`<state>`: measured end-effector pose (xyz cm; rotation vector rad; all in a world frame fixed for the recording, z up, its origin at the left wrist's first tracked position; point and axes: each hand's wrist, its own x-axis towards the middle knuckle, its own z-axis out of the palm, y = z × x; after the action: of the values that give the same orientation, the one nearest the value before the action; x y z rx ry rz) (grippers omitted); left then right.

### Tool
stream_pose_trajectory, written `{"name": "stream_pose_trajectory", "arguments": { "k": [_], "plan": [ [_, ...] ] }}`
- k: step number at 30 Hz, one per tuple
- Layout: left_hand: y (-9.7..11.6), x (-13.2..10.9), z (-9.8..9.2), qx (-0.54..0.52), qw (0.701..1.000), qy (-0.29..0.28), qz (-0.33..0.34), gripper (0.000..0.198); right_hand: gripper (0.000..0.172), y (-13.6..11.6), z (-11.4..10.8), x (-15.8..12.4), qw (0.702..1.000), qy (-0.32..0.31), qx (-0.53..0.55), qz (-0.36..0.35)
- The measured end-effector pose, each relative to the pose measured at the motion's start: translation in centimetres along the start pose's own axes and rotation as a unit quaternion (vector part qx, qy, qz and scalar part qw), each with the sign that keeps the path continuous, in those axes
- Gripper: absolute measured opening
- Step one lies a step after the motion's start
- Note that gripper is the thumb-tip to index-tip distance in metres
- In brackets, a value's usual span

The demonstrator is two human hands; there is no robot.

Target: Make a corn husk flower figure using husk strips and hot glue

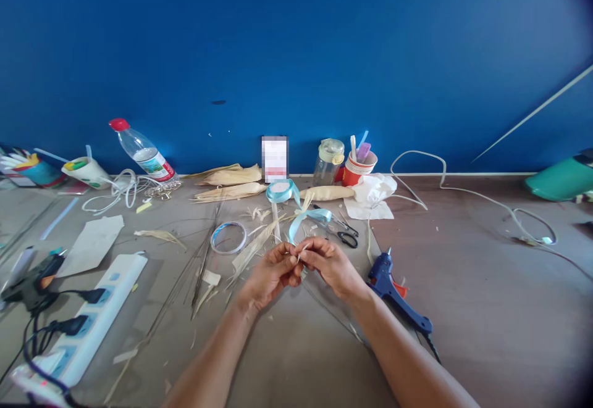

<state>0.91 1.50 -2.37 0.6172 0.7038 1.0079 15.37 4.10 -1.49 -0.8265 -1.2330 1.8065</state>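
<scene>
My left hand (273, 272) and my right hand (331, 266) meet above the middle of the table, fingertips pinched close together. Between them is a thin pale strip (303, 249), most of it covered by the fingers; its material is too small to tell. A thin wire-like strand (340, 316) runs from below the hands toward my right forearm. Just beyond the fingers curls a light blue ribbon (296, 226), near its roll (280, 191). Dried corn husk pieces (257, 249) lie beside my left hand. Black-handled scissors (347, 238) rest past my right hand.
A blue glue gun (393, 294) lies by my right forearm. At left are a white power strip (104, 315), thin wires (204, 260) and a tape roll (228, 237). A bottle (148, 155), a jar (328, 161) and a red cup (356, 170) stand along the blue wall.
</scene>
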Motion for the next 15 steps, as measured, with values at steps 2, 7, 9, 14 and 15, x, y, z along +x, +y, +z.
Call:
{"name": "stream_pose_trajectory", "arguments": {
  "k": [2,7,9,14,15],
  "plan": [
    [0.1,-0.1,0.0,0.006,1.0,-0.004,-0.004,0.027,0.013,-0.1,-0.3,0.1,0.998,0.04,0.034,-0.015],
    [0.6,-0.2,-0.4,0.083,0.996,0.015,0.007,0.027,0.012,-0.9,-1.5,0.4,0.983,0.129,0.12,-0.057],
    [1.1,-0.3,-1.0,0.177,0.981,0.071,0.047,0.025,0.013,-1.0,-1.8,0.5,0.978,0.158,0.121,-0.068],
    [2.7,-0.4,-3.6,0.459,0.799,0.316,0.225,0.014,0.012,-0.8,-1.9,0.7,0.977,0.176,0.092,-0.076],
    [2.9,-0.3,-4.2,0.511,0.75,0.34,0.246,0.012,0.012,-0.7,-1.9,0.7,0.978,0.175,0.086,-0.081]
  ]
}}
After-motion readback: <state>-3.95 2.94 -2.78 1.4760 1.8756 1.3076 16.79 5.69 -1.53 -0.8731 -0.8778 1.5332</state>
